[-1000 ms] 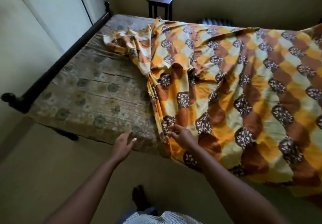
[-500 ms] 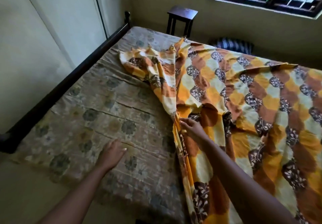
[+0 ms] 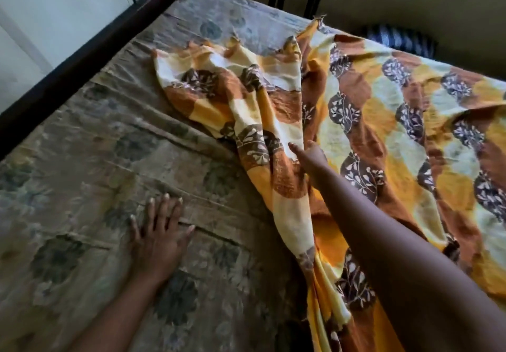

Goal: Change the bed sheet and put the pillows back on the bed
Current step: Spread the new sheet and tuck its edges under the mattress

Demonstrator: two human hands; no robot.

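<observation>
"Orange-and-brown sheet (image 3: 383, 121), where was it?"
"Bunched over the right half of the mattress (image 3: 95, 160). My left hand (image 3: 158, 239) pressed flat, fingers spread, on bare ticking; my right hand (image 3: 312, 158) was at a fold, grip hidden."

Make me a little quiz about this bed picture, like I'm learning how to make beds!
1. True or false: the left hand lies flat, fingers spread, on the bare mattress.
2. How much of the mattress does the orange patterned sheet cover? A) all of it B) only the side where the right hand is C) none of it
3. Fill in: the right hand reaches onto the bunched edge of the ____.
Key: 1 true; 2 B; 3 sheet.
</observation>
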